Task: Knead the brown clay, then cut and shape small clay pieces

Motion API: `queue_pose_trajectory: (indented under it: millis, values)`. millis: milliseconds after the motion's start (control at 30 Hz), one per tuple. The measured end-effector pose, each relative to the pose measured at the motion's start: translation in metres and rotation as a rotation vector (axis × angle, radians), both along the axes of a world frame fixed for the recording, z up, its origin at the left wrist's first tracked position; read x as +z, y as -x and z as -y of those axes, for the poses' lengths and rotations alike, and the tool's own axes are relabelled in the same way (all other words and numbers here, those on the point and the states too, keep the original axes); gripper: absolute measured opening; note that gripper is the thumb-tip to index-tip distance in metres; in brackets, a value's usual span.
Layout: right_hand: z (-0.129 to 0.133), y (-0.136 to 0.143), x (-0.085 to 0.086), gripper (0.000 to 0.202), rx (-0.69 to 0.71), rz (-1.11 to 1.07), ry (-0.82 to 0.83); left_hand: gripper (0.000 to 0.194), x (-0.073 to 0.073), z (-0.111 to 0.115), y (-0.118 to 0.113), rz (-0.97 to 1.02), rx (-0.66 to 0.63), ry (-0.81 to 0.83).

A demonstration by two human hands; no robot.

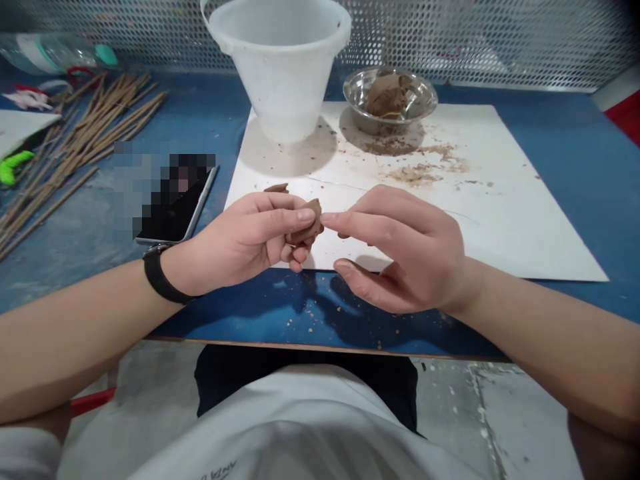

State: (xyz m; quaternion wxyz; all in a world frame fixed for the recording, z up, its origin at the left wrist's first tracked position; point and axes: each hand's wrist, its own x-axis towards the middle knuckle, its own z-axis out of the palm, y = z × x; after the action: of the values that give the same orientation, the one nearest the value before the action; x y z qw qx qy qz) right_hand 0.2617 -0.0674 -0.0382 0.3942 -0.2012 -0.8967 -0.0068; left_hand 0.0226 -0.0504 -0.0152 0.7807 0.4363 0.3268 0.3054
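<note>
A small flat piece of brown clay (309, 225) is pinched between the thumb and fingers of my left hand (255, 233), above the front edge of a white board (480, 233). The index fingertip of my right hand (405, 247) touches the clay's right edge; the thumb is apart below and nothing is gripped. Another bit of brown clay (277, 189) shows just behind my left hand. Farther back, a metal bowl (355, 110) holds a larger lump of clay (387, 95).
A white bucket (287, 80) stands on the board's back left. Brown crumbs (415, 175) lie below the bowl. At left are a phone (177, 200), a bundle of thin sticks (95, 127) and a plastic bottle (55, 53). A perforated metal panel (480, 47) borders the blue table (565, 147).
</note>
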Motion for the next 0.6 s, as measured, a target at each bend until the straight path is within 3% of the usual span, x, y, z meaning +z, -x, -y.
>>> queue_pose_trajectory:
  millis: [600]
  values:
    - [0.0005, 0.0006, 0.0000, 0.040, -0.004, -0.004, 0.026, 0.029, -0.0050, -0.0035, 0.0029, 0.043, -0.072, 0.014]
